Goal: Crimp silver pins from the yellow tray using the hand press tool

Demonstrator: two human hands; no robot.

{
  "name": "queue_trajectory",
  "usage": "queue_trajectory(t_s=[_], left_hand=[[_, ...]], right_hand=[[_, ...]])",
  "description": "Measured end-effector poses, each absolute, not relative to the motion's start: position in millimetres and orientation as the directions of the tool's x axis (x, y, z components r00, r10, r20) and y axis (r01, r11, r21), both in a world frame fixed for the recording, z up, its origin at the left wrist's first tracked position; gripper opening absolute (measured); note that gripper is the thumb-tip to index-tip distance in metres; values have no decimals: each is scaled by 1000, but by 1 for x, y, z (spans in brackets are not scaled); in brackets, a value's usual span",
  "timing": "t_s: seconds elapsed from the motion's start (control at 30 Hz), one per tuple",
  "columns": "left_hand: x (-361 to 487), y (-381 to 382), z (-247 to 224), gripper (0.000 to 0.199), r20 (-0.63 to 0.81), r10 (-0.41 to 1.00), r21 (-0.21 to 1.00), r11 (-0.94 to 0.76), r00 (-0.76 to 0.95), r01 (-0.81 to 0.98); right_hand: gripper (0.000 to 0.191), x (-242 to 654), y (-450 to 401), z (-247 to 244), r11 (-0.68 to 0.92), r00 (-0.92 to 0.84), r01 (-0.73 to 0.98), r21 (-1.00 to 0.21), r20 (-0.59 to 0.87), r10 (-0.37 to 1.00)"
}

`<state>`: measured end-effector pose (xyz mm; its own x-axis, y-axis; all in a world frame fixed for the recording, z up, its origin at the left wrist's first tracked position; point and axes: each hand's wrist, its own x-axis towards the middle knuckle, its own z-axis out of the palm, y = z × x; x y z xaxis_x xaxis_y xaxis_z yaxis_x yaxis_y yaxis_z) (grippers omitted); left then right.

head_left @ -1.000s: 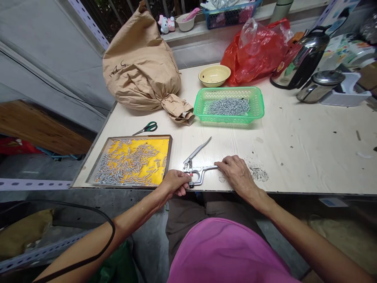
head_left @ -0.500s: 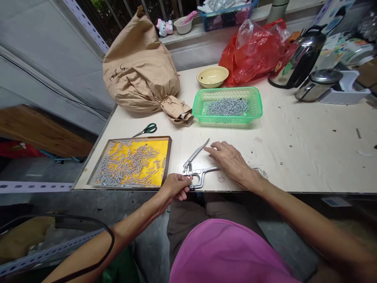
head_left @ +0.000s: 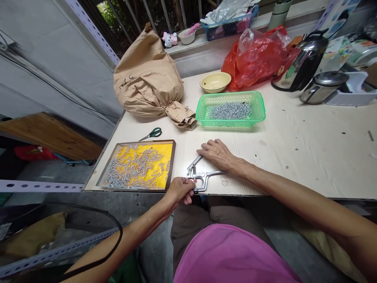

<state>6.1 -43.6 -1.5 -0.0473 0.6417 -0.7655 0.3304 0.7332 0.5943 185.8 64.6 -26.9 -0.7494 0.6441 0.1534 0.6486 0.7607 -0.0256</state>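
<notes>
A pair of silver spring-loaded hand pliers (head_left: 203, 177) lies near the table's front edge, its two handles spread apart and its jaw towards me. My left hand (head_left: 181, 190) is closed in a pinch at the jaw, by a small red part. What sits between its fingertips is too small to make out. My right hand (head_left: 217, 154) has its fingers curled over the end of the upper handle, while the lower handle runs under its wrist. Left of the pliers, a shallow tray (head_left: 172, 165) with a yellow bottom holds many small metal pieces, like springs or pins.
Behind the pliers stands a green plastic basket (head_left: 200, 122) of similar metal pieces. Green-handled scissors (head_left: 155, 132) lie behind the tray. Farther back are a brown paper sack (head_left: 147, 78), a yellow bowl (head_left: 216, 86), a red plastic bag (head_left: 253, 59) and a kettle (head_left: 303, 63).
My right hand has moved left and closed over the upper handle, which it was only beside before. My left hand stays pinched at the jaw. The whole view has shifted slightly.
</notes>
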Motion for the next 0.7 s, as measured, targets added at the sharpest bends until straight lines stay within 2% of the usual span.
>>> queue_trajectory(t_s=[0.13,0.4,0.53,0.7], left_hand=[[7,-46,-1,16,-752,656,605,724,-61,330],[8,-44,-4,13,-740,672,616,693,-26,375],[8,-43,-5,18,-749,662,606,696,-17,385],[7,-44,-6,14,-727,686,623,674,-23,398]], right_hand=[[18,185,65,-29,781,-774,624,-32,109,623],[20,200,53,-30,731,-726,682,12,135,674],[20,204,47,-28,700,-694,714,-7,123,709],[20,209,39,-25,651,-646,758,-43,93,758]])
